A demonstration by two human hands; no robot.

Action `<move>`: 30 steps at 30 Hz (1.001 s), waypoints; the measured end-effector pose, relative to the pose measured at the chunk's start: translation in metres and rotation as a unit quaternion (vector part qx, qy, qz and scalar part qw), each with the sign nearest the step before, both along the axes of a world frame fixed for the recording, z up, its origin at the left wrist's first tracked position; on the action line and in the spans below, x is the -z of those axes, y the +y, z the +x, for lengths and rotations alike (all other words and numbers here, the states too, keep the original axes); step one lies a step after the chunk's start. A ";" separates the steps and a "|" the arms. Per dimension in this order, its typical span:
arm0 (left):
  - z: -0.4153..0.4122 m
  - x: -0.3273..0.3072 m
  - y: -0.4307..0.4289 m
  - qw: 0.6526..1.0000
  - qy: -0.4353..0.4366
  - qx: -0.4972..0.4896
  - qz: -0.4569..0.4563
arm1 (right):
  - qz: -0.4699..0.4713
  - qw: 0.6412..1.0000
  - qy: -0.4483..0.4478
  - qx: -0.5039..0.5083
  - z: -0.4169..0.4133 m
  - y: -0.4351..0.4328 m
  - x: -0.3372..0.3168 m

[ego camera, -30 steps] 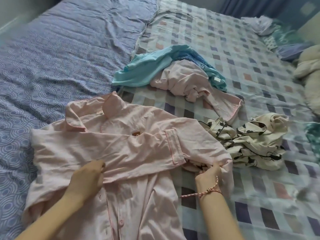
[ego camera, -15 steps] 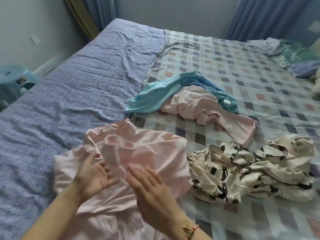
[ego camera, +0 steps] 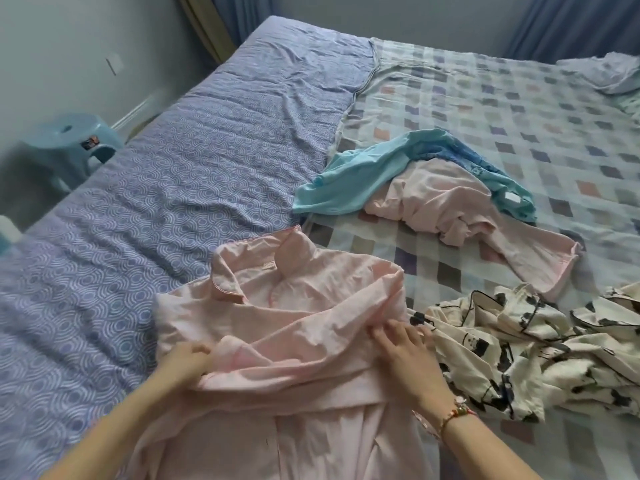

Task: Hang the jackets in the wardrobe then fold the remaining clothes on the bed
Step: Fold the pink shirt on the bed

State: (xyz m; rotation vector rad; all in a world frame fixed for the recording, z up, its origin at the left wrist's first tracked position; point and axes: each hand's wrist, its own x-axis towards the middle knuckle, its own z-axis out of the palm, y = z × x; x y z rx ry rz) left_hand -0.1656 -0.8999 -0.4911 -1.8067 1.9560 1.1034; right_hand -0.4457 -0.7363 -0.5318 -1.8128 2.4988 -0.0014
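A pink collared pyjama shirt (ego camera: pixel 298 306) lies front-up on the bed near me, both sleeves folded across its chest. My left hand (ego camera: pixel 185 362) grips the folded left edge of the shirt, fingers curled into the cloth. My right hand (ego camera: pixel 408 355) lies on the shirt's right edge with fingers extended, pressing the fold down. To the right sits a crumpled cream garment with black print (ego camera: pixel 526 348). Further back lie a crumpled pink garment (ego camera: pixel 460 209) and a turquoise garment (ego camera: pixel 367 174), overlapping.
The bed has a blue patterned sheet (ego camera: pixel 156 188) on the left and a chequered sheet (ego camera: pixel 519 109) on the right. A light blue plastic stool (ego camera: pixel 65 143) stands by the wall at the left. More bedding (ego camera: pixel 609 71) is bunched at the far right corner.
Both sleeves have been folded in over the shirt's chest. My hands moved from the middle of the shirt out to its left and right folded edges. The view tilted upward.
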 end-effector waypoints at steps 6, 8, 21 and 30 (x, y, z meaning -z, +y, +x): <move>0.023 -0.001 -0.044 0.992 -0.075 -0.088 -0.054 | 0.092 0.991 -0.094 -0.012 0.003 -0.052 -0.034; 0.007 -0.005 -0.042 0.987 -0.024 0.012 -0.161 | 0.092 0.991 -0.091 -0.030 0.007 -0.072 -0.029; -0.002 0.021 -0.104 0.956 -0.160 0.182 -0.163 | 0.106 0.993 -0.040 0.022 -0.035 -0.136 -0.006; -0.023 0.028 -0.112 0.961 -0.013 0.078 -0.266 | 0.172 0.977 -0.124 0.011 -0.035 -0.167 -0.030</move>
